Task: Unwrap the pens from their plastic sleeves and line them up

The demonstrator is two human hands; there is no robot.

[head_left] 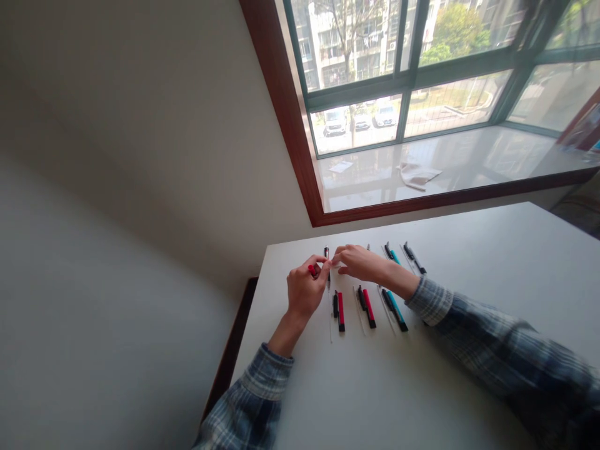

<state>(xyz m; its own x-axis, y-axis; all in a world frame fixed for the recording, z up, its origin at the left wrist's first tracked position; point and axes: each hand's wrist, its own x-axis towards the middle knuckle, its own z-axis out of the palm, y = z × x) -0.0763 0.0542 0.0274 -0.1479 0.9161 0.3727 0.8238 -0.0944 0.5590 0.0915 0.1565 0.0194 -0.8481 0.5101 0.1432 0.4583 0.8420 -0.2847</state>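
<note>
My left hand (304,287) is closed around a red pen barrel (312,270), whose end shows between the fingers. Its thumb and fingertips meet those of my right hand (359,261), which is bent in a pinch; whatever lies between them is too small to make out. Just behind the left fingertips a dark-and-silver pen (327,251) is partly hidden. Below the hands lie pens in parts: a red barrel with a black end (341,311), another red barrel (369,307) and a teal barrel (397,309), each beside a black clip piece and a thin pale refill (330,322).
More pen parts lie beyond my right forearm, among them a teal one (394,255) and a black one (415,257). The white table (347,387) stands against the wall below a window sill (375,181), where a cloth (419,175) lies.
</note>
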